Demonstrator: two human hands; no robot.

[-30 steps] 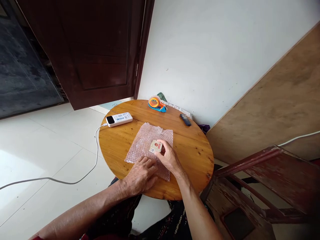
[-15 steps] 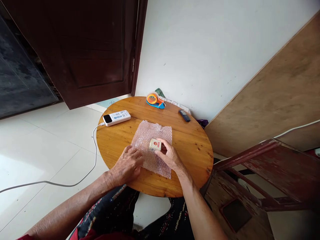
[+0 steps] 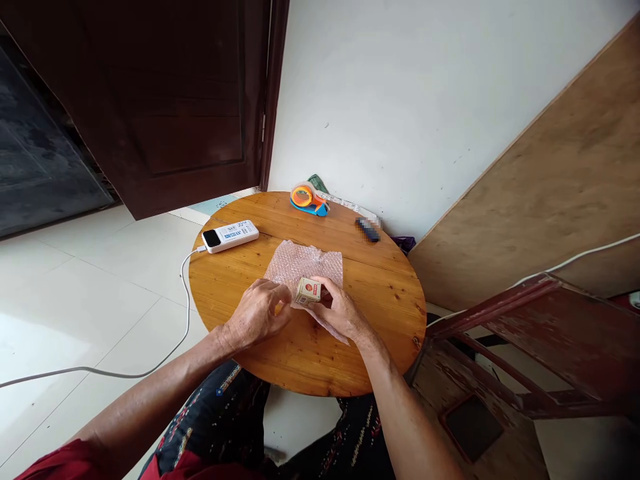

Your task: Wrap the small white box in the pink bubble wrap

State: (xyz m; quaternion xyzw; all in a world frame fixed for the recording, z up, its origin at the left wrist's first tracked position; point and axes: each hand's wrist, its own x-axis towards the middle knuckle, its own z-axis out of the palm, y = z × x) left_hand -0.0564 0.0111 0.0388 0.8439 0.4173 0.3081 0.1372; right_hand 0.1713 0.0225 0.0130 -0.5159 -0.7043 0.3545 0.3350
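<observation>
A small cream box with a red mark [image 3: 309, 289] rests over a sheet of pink bubble wrap [image 3: 295, 261] on the round wooden table. My right hand [image 3: 341, 308] grips the box from its right side, thumb near the lower edge. Left of the box, my left hand [image 3: 261, 310] is curled with thumb and fingers drawn together at the wrap's near left edge; how much of the wrap is between them is hard to see. The wrap's near part is lifted and folded toward the box, and one corner sticks out below my right hand.
A white power bank [image 3: 231, 236] with a cable lies at the table's left edge. An orange and blue tape dispenser [image 3: 309, 199] stands at the back, and a dark blurred item [image 3: 367, 229] lies at the back right.
The near part of the bubble wrap has come up off the table toward the box, baring wood below it. My left hand has turned and its fingers have drawn together. My right hand still holds the box.
</observation>
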